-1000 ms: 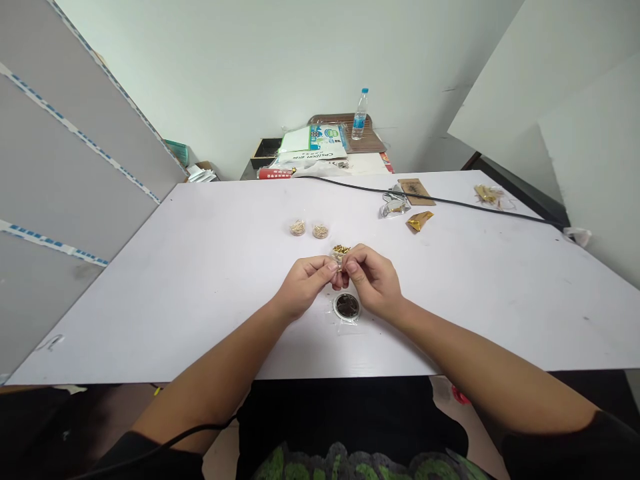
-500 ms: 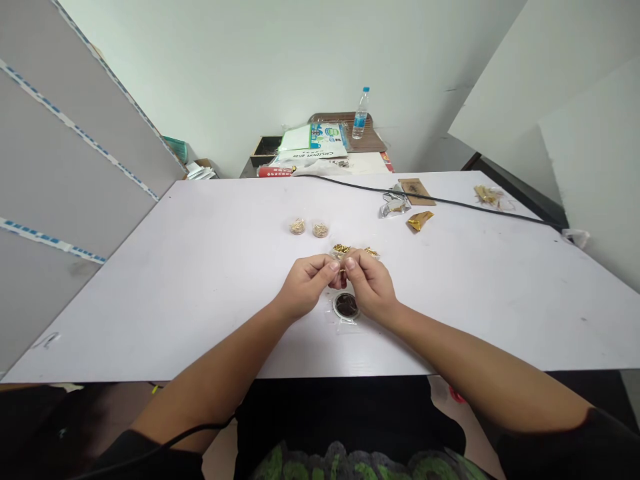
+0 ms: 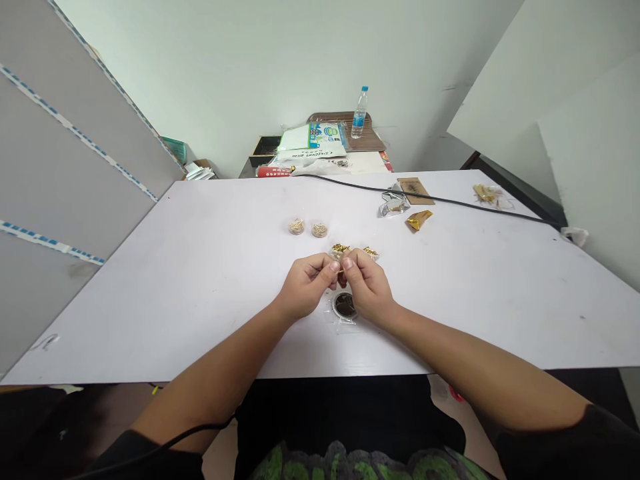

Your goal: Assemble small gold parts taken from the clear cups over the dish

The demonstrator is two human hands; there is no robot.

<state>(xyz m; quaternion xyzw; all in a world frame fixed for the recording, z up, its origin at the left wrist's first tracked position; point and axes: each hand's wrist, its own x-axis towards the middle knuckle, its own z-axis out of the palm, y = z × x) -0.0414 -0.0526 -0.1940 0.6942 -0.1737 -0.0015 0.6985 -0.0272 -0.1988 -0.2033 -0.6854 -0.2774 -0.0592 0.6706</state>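
My left hand [image 3: 309, 285] and my right hand [image 3: 367, 283] meet over the middle of the table, thumbs and forefingers pinched close together. Between the fingertips shows a sliver of something small and gold, too tiny to name; which hand grips it I cannot make out. Just beyond the fingers lie small gold pieces [image 3: 341, 248] and a second little gold heap [image 3: 371, 252], partly hidden by the hands. Under my right hand is a round dark disc with a pale rim [image 3: 344, 306], on clear plastic film [image 3: 346, 325].
Two small round tubs [image 3: 296, 227] of thin pale sticks stand ahead. A black cable [image 3: 450, 201] crosses the far right, near silver packets [image 3: 393, 202], a brown card [image 3: 416, 191] and a gold packet [image 3: 419, 220]. Behind the table are a water bottle [image 3: 359, 120] and a brown tray [image 3: 374, 141].
The hands stay pinched together in nearly the same place, with a slight shift at the fingertips. The whole view has moved very slightly.
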